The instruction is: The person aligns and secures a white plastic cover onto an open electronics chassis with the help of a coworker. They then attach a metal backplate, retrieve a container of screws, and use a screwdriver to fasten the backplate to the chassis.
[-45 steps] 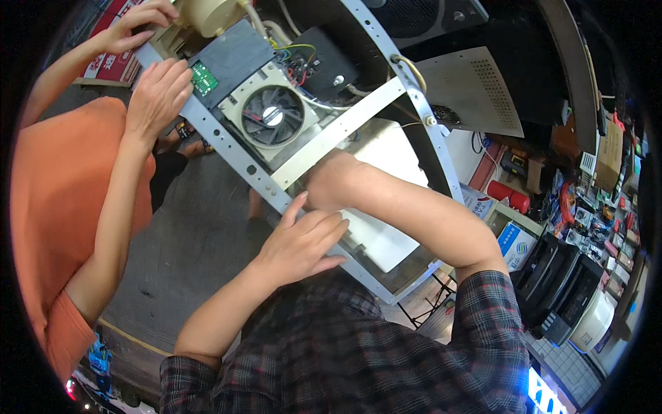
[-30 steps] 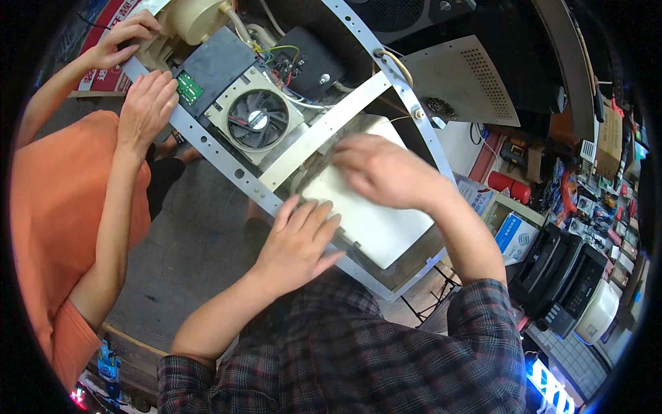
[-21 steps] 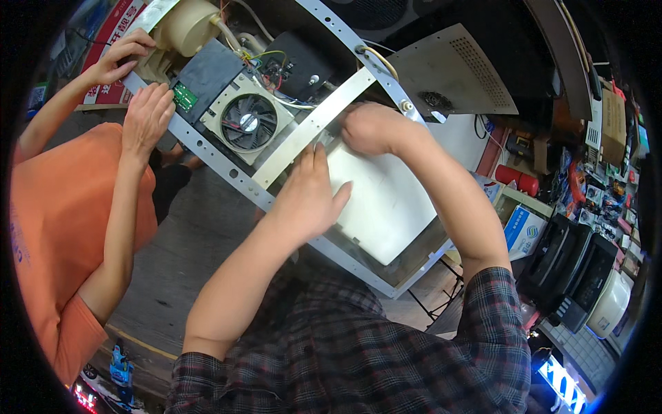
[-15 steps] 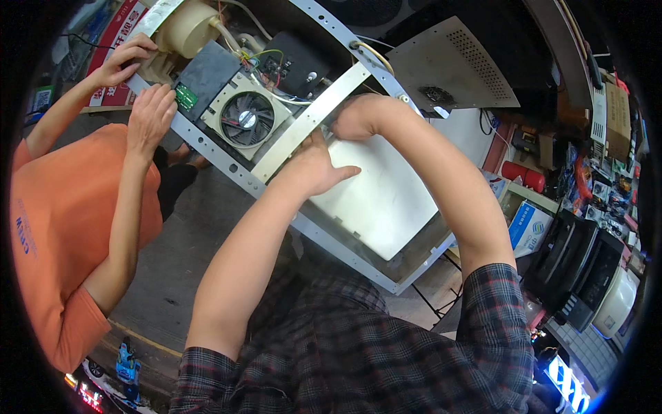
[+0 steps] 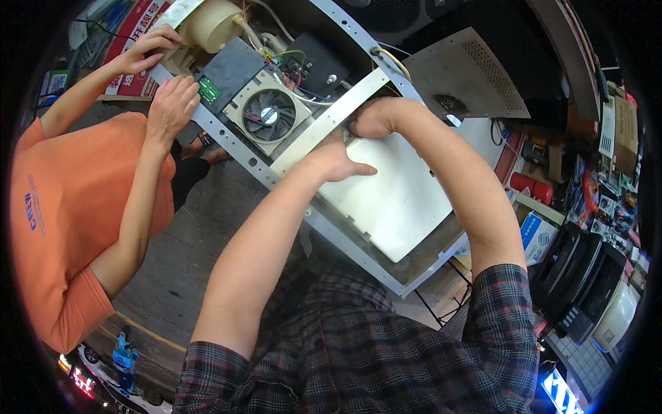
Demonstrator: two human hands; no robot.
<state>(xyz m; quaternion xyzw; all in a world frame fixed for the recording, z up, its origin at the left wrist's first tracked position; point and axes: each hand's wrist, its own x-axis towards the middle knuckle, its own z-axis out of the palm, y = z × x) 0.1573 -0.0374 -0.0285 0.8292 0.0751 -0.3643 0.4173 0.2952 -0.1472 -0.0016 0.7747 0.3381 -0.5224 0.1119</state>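
Note:
An opened machine with a pale metal frame [image 5: 345,238] lies before me, a white plastic panel [image 5: 394,207] in its near bay. My left hand [image 5: 334,161] lies over the panel's upper left edge. Its thumb is stretched out across the white surface, and the other fingers reach under the metal crossbar [image 5: 343,116], mostly hidden. Beside it, my right hand [image 5: 378,117] is bent down into the gap between the crossbar and the panel's upper edge. The right fingertips are out of sight, so what they touch cannot be made out.
Past the crossbar sit a cooling fan [image 5: 269,116], a green circuit board [image 5: 209,89], wires and a cream round tank [image 5: 214,24]. At left, a co-worker in an orange shirt [image 5: 89,200] rests both hands on the frame. A perforated metal panel [image 5: 469,76] stands at the back right.
The whole view has shifted, so the scene sits a little farther right and lower. Both my hands keep nearly the same places on the machine, and the co-worker's hands stay on the frame.

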